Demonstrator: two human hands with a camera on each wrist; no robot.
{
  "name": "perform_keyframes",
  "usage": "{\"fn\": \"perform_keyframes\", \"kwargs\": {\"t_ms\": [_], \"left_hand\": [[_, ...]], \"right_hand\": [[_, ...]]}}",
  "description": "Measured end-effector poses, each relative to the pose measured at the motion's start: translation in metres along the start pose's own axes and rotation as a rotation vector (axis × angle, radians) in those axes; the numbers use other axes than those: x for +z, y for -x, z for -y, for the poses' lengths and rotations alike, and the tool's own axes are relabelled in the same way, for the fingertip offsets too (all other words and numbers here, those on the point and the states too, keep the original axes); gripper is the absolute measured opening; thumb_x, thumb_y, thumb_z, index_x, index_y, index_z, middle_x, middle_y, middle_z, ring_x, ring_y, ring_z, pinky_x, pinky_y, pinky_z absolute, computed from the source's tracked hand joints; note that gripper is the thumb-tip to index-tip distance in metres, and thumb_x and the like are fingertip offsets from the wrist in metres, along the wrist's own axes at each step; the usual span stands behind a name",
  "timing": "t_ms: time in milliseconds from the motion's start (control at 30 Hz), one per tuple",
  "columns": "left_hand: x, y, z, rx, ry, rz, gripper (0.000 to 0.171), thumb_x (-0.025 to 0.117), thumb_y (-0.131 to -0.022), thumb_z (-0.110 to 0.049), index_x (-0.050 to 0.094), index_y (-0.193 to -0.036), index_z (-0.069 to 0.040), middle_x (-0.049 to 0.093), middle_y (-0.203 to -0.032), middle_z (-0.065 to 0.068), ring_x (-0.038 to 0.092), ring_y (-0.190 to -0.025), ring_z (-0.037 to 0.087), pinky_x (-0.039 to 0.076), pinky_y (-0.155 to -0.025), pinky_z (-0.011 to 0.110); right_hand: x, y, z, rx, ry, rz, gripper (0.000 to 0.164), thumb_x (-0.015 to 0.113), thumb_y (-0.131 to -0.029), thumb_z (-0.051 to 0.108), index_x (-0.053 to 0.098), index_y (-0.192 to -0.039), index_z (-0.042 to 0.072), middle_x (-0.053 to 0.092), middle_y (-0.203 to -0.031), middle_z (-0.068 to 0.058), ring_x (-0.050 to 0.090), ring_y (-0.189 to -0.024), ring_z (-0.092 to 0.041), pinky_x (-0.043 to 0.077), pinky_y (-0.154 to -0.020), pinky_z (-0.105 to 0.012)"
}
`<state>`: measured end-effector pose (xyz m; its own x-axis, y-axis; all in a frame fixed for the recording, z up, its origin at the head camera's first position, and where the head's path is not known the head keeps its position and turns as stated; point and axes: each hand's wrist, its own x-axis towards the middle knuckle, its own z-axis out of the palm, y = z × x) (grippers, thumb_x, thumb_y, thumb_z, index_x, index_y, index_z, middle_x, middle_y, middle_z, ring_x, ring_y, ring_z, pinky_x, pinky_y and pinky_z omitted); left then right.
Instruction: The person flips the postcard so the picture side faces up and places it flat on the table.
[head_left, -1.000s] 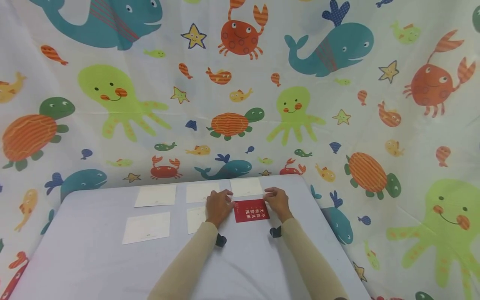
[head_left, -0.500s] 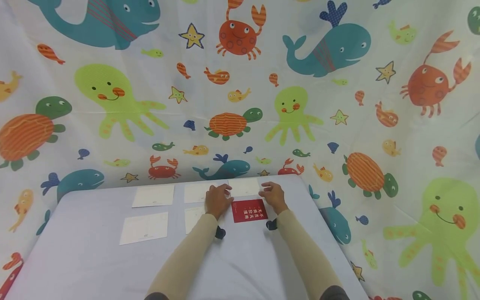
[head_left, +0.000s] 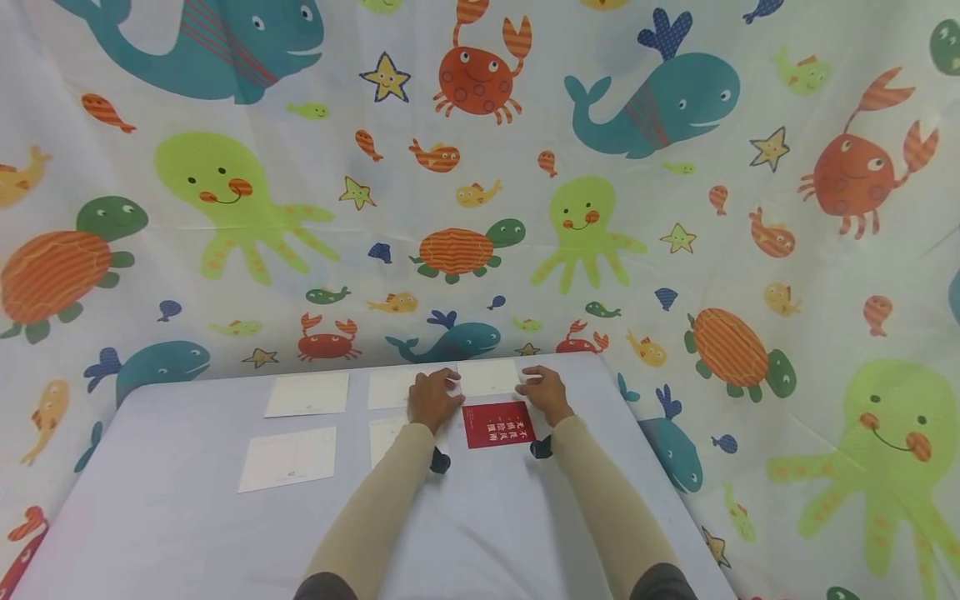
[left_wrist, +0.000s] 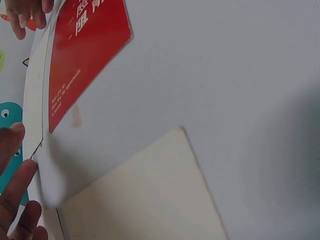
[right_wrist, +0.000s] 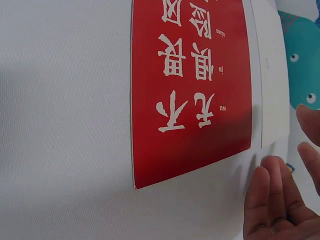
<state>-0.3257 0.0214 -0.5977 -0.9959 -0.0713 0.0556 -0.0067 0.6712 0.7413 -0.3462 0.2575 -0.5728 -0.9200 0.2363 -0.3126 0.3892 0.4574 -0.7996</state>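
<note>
Left hand (head_left: pixel 434 402) and right hand (head_left: pixel 548 395) curve loosely, thumbs parted from fingers, holding nothing, at either side of a white card (head_left: pixel 488 378); the red Chinese-lettered card (head_left: pixel 498 425) lies flat between them, toward the wrists.

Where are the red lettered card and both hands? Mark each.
Red lettered card (head_left: pixel 498 425), head view: printed middle.
Left hand (head_left: pixel 433 402), head view: back of hand.
Right hand (head_left: pixel 550 396), head view: back of hand.

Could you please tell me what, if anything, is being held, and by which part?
Nothing appears held: the left hand and right hand flank the white card beyond the red card; any contact is unclear.
</note>
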Motion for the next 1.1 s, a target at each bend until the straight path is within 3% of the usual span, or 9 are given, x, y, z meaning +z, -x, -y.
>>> {"fn": "perform_keyframes", "kwargs": {"t_ms": [133,300,600,867,1100], "left_hand": [[-0.001,0.000,-0.002,0.004,0.040,0.022,0.039,0.086,-0.089,-0.019,0.076,-0.126,-0.014,0.080,-0.116,0.007,0.062,-0.114,0.031,0.048,-0.107,0.055],[0.000,-0.001,-0.004,-0.038,0.083,0.056,0.041,0.085,-0.089,-0.019,0.074,-0.129,-0.016,0.079,-0.119,0.007,0.062,-0.119,0.030,0.046,-0.110,0.056],[0.004,-0.001,-0.001,-0.088,0.112,0.044,0.040,0.085,-0.090,-0.022,0.073,-0.128,-0.018,0.080,-0.114,0.005,0.064,-0.119,0.029,0.049,-0.109,0.055],[0.003,0.000,0.000,-0.061,0.108,0.025,0.038,0.085,-0.090,-0.022,0.074,-0.126,-0.017,0.081,-0.111,0.006,0.065,-0.118,0.031,0.050,-0.107,0.056],[0.002,0.001,0.002,-0.017,0.084,-0.009,0.027,0.078,-0.095,-0.016,0.077,-0.122,-0.015,0.082,-0.113,0.006,0.065,-0.116,0.031,0.048,-0.107,0.057]], "right_hand": [[0.003,-0.003,-0.004,0.004,0.008,-0.002,0.053,0.080,-0.094,0.017,0.063,-0.144,0.015,0.065,-0.142,-0.016,0.061,-0.133,-0.038,0.052,-0.112,-0.055],[0.008,-0.007,-0.004,0.009,-0.006,0.005,0.053,0.080,-0.094,0.018,0.063,-0.144,0.014,0.066,-0.141,-0.017,0.062,-0.132,-0.037,0.053,-0.110,-0.055],[0.017,-0.009,-0.003,0.076,-0.095,-0.010,0.049,0.076,-0.097,0.019,0.063,-0.144,0.014,0.064,-0.144,-0.016,0.062,-0.134,-0.037,0.052,-0.111,-0.053],[0.013,-0.005,-0.003,0.014,-0.227,-0.077,0.026,0.070,-0.100,0.010,0.074,-0.125,0.009,0.073,-0.123,-0.016,0.071,-0.107,-0.027,0.060,-0.092,-0.037],[0.008,-0.004,-0.007,-0.016,-0.257,-0.062,0.022,0.069,-0.102,0.013,0.076,-0.123,0.009,0.071,-0.128,-0.014,0.069,-0.114,-0.026,0.058,-0.099,-0.038]]}}
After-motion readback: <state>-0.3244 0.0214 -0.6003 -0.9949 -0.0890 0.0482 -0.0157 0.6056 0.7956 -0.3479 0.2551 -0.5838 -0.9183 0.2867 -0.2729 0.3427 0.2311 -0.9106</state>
